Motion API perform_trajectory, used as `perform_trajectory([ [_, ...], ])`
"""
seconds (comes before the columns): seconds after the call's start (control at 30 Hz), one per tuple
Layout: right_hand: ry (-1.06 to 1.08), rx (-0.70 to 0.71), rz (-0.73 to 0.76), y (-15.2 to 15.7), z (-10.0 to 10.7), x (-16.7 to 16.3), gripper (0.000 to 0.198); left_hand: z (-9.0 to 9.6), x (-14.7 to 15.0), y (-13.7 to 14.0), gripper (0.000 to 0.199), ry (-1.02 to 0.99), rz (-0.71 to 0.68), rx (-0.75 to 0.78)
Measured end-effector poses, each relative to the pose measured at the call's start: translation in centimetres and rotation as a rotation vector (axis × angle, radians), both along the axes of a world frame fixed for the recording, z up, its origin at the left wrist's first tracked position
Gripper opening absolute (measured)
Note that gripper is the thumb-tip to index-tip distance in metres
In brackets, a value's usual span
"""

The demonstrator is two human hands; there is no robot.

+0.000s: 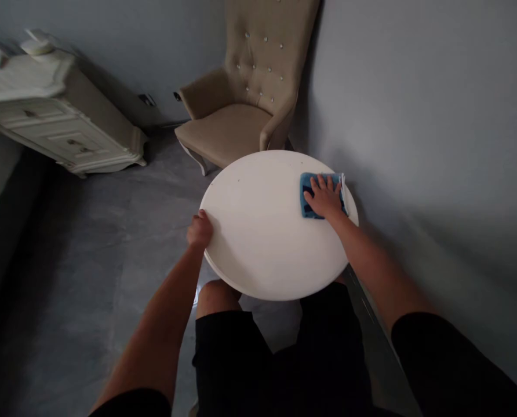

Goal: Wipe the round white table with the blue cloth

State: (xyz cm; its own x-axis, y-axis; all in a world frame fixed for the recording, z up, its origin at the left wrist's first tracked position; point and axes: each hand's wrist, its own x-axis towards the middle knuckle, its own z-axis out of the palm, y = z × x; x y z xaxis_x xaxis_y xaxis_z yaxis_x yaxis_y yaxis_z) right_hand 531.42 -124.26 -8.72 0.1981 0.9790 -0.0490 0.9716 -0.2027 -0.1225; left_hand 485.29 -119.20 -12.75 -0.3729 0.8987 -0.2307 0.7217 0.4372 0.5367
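Note:
A round white table (267, 231) stands in front of my knees, with a few small dark specks near its far edge. My left hand (200, 230) grips the table's left rim, thumb on top and the other fingers curled out of sight beneath. On the right part of the tabletop lies a folded blue cloth (307, 204) with dark patches and a pale edge. My right hand (325, 197) presses flat on this cloth, its fingers spread.
Beyond the table is a beige tufted armchair (232, 130) against the grey wall (423, 116), which runs close along the right side. A whitish cabinet (97, 124) with drawers stands at the far left on the grey floor (110, 231).

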Motion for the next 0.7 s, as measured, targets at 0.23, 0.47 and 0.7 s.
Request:
perform_trajectory([
  [0.23,0.056,0.017,0.020,17.1,-2.2,2.3,0.086,-0.9,0.9,0.3,0.076,0.117,0.043,-0.051],
  [0.47,0.014,0.000,0.036,16.3,-1.6,0.6,0.082,-0.6,1.0,0.0,0.079,0.063,0.084,-0.024],
  [0.7,-0.029,0.003,0.122,-3.0,-0.1,-5.7,0.077,0.6,1.1,-0.9,0.081,0.025,0.082,-0.019],
])
